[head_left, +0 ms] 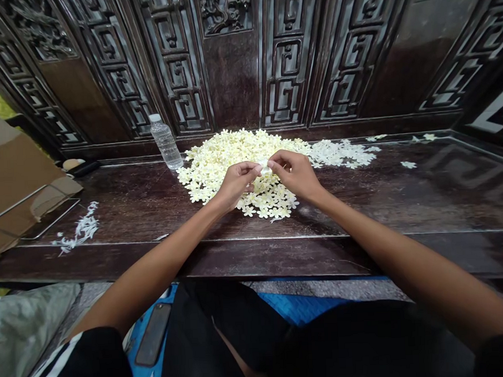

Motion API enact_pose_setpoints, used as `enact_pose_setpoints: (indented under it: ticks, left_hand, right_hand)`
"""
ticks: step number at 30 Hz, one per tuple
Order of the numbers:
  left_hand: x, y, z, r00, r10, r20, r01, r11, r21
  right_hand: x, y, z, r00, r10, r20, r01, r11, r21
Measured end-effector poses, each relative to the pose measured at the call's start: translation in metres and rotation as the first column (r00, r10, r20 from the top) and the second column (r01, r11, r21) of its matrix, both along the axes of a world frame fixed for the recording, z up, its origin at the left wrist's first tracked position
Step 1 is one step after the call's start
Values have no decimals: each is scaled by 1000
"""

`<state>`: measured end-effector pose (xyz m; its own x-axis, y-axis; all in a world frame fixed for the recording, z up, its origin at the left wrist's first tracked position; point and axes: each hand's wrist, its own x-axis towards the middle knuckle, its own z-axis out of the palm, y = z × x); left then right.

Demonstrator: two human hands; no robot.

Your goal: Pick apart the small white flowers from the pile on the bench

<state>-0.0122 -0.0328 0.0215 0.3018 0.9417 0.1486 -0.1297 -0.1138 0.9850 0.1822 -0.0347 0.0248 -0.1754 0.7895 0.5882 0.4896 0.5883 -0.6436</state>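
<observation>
Above a large heap of small cream-yellow flowers (229, 150), my left hand (238, 183) and my right hand (296, 172) meet with their fingertips close together. Both hands are closed in a pinch on a small white flower (265, 168), which the fingers partly cover. The heap lies on a dark wooden bench (131, 199) and spreads behind and below my hands. To its right is a flatter patch of whiter flowers (344, 153).
A clear plastic bottle (166, 143) stands left of the heap. White slivers (84, 226) lie further left, near a cardboard box (17, 171) and a metal wire frame (49, 230). A carved wooden panel (232, 84) rises behind the bench. Below, a phone (153, 334) rests on something blue.
</observation>
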Motion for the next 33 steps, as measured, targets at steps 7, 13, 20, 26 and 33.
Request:
enact_pose_setpoints:
  ticks: [7, 13, 20, 26, 33]
  left_hand:
    - [0, 1, -2, 996, -41, 77, 37, 997, 63]
    - [2, -2, -4, 995, -31, 93, 23, 996, 92]
    - [4, -4, -3, 997, -23, 76, 15, 995, 103]
    - [4, -1, -8, 997, 21, 68, -26, 997, 76]
    - [5, -1, -8, 998, 52, 40, -56, 995, 85]
  right_hand:
    - [0, 1, -2, 961, 147, -233, -177, 978, -113]
    - [-5, -1, -5, 908, 181, -378, -257, 953, -162]
    - [-9, -4, -6, 930, 185, -317, -236, 963, -130]
    - [-5, 1, -7, 964, 104, -246, -110, 994, -10]
    - [-2, -1, -1, 978, 30, 206, -111, 912, 395]
